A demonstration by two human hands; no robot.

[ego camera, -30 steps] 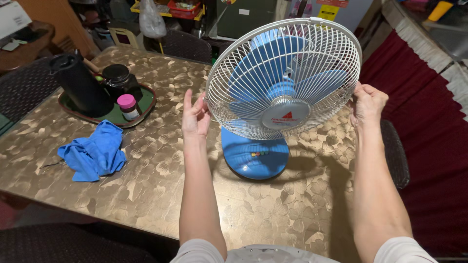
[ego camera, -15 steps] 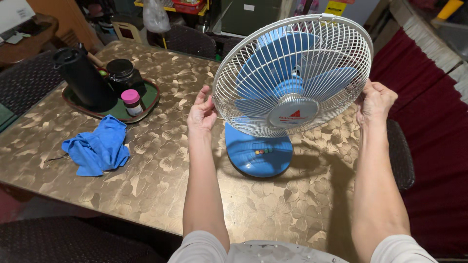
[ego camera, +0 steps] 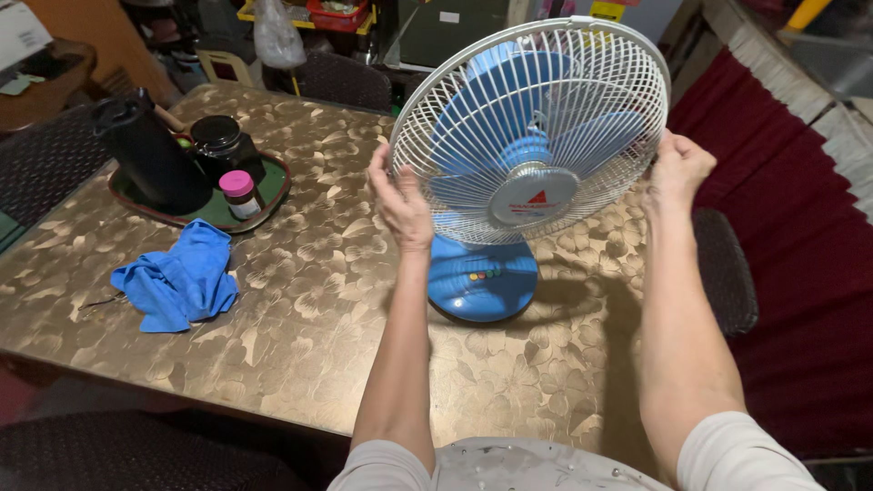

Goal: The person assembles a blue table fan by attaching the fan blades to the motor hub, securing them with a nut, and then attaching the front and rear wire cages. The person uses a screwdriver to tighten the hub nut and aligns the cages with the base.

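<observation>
Gripping the white wire guard (ego camera: 582, 100) of a blue desk fan (ego camera: 532, 155) by its two sides, the person holds it in the upper middle of the frame. The left hand (ego camera: 400, 205) is closed on the guard's left rim with fingers hooked over the wire; the right hand (ego camera: 677, 171) is clenched on the right rim. A second ago that left hand was open and flat beside the rim, barely touching it; half a second ago it had begun to curl; now it has climbed higher and taken firm hold. Judging by this, both hands are now set to work the guard, and the fan head has tilted slightly back and shifted a little leftward in view.

Below the guard the fan's round blue base (ego camera: 482, 282) stands on the gold floral-patterned table (ego camera: 300, 309), where it has stayed put. At middle left lies a crumpled blue cloth (ego camera: 177, 280). Further toward the upper left sits a dark tray (ego camera: 273, 186) bearing a black jug (ego camera: 145, 150), a dark jar (ego camera: 218, 141) and a small pink-capped bottle (ego camera: 239, 193). None of these has moved.
</observation>
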